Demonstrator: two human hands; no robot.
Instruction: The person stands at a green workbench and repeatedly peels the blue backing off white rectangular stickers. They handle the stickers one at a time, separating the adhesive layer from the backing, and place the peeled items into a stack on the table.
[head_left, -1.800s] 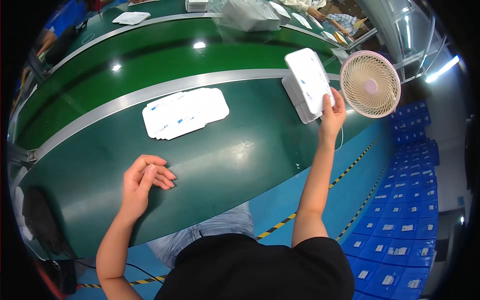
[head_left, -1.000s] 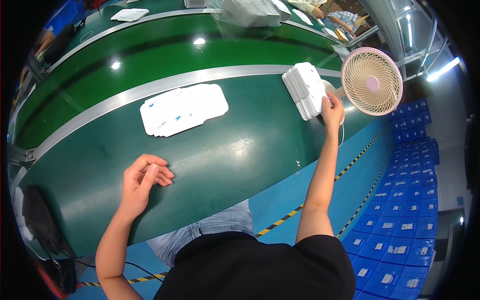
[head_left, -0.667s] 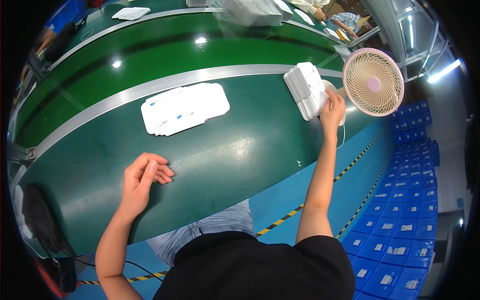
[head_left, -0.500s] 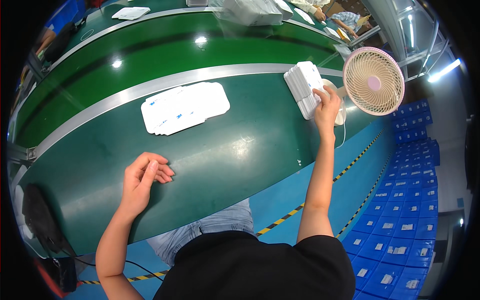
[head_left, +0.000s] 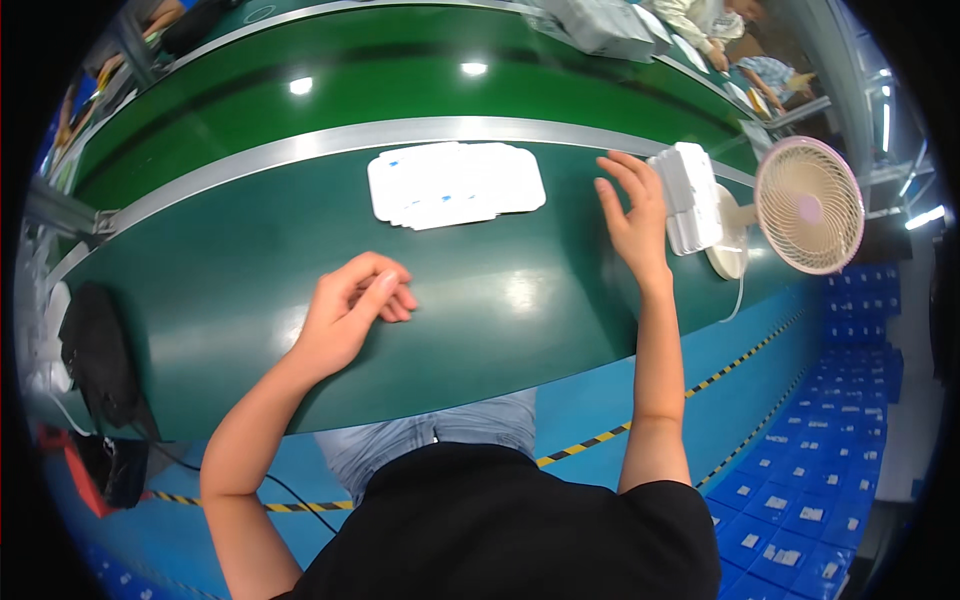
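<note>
My right hand hovers over the green table with its fingers spread, holding nothing, just left of a stack of white flat packs standing at the table's right end. My left hand rests on the table nearer me, fingers loosely curled and empty. A pile of white sheets with small blue marks lies flat between and beyond the two hands.
A small pink desk fan stands right of the white stack. A metal rail divides the table from a green belt behind. A black bag hangs at the left edge. Blue crates cover the floor at right. Other people work at the far right.
My right hand set the white stack down on the table by the fan, let go and drew back to the left. The view shifted, so everything appears further right.
</note>
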